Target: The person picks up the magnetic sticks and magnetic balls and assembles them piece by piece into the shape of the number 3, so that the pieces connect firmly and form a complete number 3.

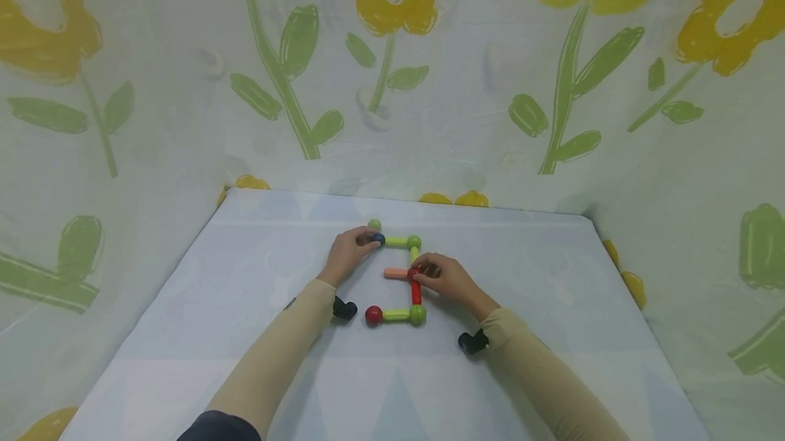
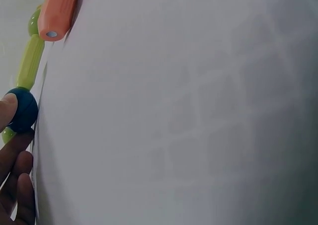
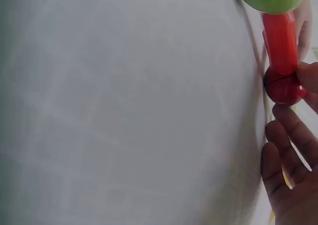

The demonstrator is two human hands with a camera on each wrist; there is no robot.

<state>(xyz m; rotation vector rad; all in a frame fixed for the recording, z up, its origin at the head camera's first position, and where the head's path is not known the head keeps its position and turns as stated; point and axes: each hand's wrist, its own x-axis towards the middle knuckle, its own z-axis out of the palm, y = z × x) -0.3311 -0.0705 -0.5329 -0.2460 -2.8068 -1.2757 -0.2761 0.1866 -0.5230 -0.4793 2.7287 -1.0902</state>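
My left hand (image 1: 349,253) pinches a blue ball (image 1: 379,240) between thumb and fingertips. A yellow-green stick (image 1: 396,242) joins that ball to a green ball (image 1: 413,242) at the back right corner. My right hand (image 1: 450,279) pinches a red ball (image 1: 413,273) midway down the right side, thumb and forefinger on it in the right wrist view. From this red ball an orange stick (image 1: 395,273) points left, and a red stick (image 1: 416,292) runs to the front green ball (image 1: 418,315). In the left wrist view the orange stick's free end shows a metal dot.
Nearest me, another yellow-green stick (image 1: 396,315) ends in a second red ball (image 1: 373,315). One more green ball (image 1: 374,224) sits just behind the blue ball. The pale table (image 1: 521,250) backs onto a flower-printed curtain (image 1: 454,120).
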